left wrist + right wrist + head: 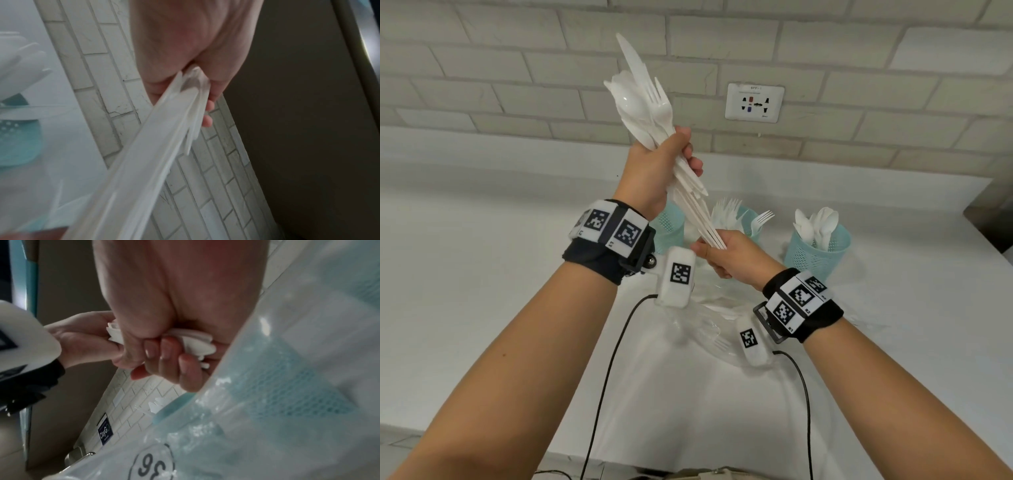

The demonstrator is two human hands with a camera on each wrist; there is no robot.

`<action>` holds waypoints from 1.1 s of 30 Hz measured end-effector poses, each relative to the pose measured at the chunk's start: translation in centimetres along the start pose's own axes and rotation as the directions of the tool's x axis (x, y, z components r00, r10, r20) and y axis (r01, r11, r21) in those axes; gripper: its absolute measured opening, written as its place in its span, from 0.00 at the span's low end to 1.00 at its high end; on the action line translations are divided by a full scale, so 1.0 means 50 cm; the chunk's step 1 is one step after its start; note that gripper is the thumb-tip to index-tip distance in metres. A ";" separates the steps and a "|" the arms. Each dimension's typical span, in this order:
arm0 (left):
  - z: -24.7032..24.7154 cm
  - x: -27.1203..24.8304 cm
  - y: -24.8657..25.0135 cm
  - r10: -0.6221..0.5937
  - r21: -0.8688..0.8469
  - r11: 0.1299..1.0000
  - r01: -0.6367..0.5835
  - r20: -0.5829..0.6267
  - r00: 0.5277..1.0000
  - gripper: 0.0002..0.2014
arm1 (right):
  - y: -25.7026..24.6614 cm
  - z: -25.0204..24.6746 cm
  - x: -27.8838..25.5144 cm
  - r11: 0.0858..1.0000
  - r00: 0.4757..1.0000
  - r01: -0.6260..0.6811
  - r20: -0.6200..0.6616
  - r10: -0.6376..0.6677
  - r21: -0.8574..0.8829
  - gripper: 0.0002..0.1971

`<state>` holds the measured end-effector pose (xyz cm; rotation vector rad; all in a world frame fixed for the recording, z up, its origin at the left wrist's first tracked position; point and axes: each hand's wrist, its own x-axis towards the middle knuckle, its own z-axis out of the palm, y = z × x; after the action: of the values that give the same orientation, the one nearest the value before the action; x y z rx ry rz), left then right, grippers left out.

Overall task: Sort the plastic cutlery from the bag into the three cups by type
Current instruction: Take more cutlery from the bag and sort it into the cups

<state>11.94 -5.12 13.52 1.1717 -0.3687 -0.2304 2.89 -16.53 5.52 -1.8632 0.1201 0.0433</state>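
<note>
My left hand is raised and grips a bundle of white plastic cutlery round its middle, with knife, fork and spoon heads pointing up. Lower down, my right hand holds the bundle's handle ends, fingers curled round them. In the left wrist view the handles run out of my left palm. Three teal mesh cups stand behind on the counter: the left cup is partly hidden by my wrist, the middle cup holds forks, and the right cup holds spoons. A clear plastic bag lies below my hands.
The white counter meets a tiled wall with a socket. Two black cables hang from my wrists toward the front edge. A dark object stands at the far right.
</note>
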 end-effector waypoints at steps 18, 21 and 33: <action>-0.031 0.023 0.062 0.267 -0.109 0.954 -0.278 -0.101 0.958 0.05 | 0.006 -0.009 0.006 0.998 0.999 0.027 -0.017 -0.028 -0.051 0.07; -0.055 0.028 0.066 0.277 -0.080 0.954 -0.289 -0.138 0.951 0.05 | 0.002 -0.015 0.015 0.999 0.997 0.021 -0.078 -0.024 -0.031 0.10; -0.181 -0.008 -0.005 0.114 0.212 0.974 -0.081 -0.150 0.982 0.07 | -0.127 0.043 0.150 0.904 0.852 0.405 -0.416 -0.318 0.139 0.13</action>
<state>15.18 2.65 10.16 1.3622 -0.3114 -0.0102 11.10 -13.12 10.24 -1.6204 0.0370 -0.5843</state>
